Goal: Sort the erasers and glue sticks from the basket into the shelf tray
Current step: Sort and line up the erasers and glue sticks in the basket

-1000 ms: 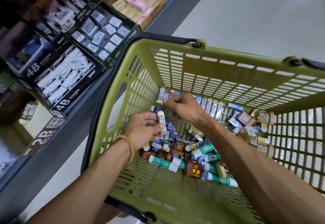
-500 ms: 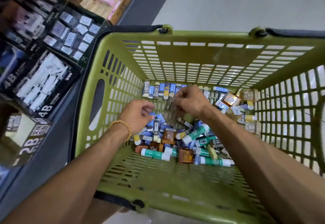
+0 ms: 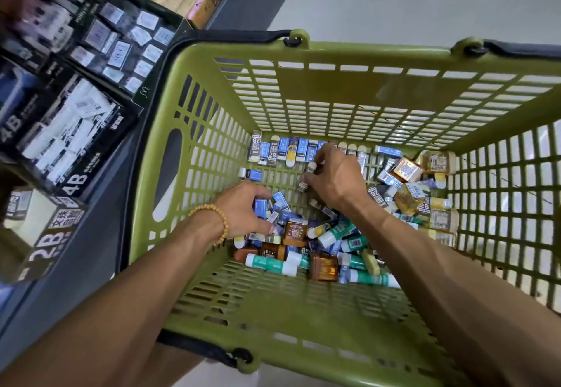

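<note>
Left hand [image 3: 243, 209] curled down onto blue erasers [image 3: 274, 209] in basket [image 3: 194, 235], right hand [image 3: 335, 178] pinching small erasers [image 3: 306, 175].

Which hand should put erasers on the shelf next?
Probably the left hand: it is nearer the shelf trays beside the basket, already grasping erasers.

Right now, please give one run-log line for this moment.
left hand: grips erasers in pile | right hand: pinches small eraser | basket: still full
</note>
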`<control>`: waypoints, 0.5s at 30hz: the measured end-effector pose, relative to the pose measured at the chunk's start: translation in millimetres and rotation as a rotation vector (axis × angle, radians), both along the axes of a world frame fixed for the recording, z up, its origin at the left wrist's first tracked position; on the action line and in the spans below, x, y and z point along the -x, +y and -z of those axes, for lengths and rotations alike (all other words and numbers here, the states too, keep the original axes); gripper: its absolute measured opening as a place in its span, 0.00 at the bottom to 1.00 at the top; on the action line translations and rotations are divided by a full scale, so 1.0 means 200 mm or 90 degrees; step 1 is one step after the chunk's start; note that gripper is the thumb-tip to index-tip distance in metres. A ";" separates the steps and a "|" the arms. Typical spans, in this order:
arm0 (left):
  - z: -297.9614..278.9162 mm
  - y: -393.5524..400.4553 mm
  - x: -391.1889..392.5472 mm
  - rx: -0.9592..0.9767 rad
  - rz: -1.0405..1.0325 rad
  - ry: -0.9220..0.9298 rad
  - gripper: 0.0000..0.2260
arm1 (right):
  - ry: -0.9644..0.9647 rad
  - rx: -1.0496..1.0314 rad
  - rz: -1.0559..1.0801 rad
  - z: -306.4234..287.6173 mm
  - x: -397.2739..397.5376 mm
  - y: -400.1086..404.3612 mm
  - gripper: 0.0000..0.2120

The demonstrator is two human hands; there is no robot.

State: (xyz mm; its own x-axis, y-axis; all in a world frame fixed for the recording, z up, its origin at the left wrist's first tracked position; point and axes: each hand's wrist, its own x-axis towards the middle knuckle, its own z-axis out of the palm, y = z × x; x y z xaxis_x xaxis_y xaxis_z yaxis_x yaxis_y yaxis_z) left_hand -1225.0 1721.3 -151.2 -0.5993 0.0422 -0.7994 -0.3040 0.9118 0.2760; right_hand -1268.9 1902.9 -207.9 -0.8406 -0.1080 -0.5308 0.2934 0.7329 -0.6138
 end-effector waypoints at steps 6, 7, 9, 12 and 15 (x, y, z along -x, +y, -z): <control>0.03 0.00 0.00 0.004 0.027 0.002 0.29 | 0.016 0.028 0.031 0.01 -0.02 -0.02 0.12; 0.03 0.00 0.00 -0.006 0.022 0.003 0.28 | 0.026 0.023 0.021 0.01 -0.03 -0.02 0.13; 0.02 0.00 0.00 -0.023 0.016 0.003 0.26 | 0.046 0.008 -0.015 0.02 -0.04 -0.03 0.15; 0.01 0.01 0.01 -0.026 0.034 0.001 0.24 | 0.078 -0.010 -0.063 0.03 -0.06 -0.04 0.15; 0.00 0.01 0.00 -0.018 0.042 -0.022 0.20 | 0.084 -0.009 -0.095 0.02 -0.07 -0.04 0.18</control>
State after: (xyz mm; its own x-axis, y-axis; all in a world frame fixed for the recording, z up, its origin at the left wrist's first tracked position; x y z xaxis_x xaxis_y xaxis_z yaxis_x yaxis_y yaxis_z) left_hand -1224.7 1723.0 -152.1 -0.5659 0.1036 -0.8179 -0.2528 0.9225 0.2917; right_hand -1254.4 1895.5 -212.8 -0.8781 -0.2295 -0.4197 0.0992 0.7709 -0.6291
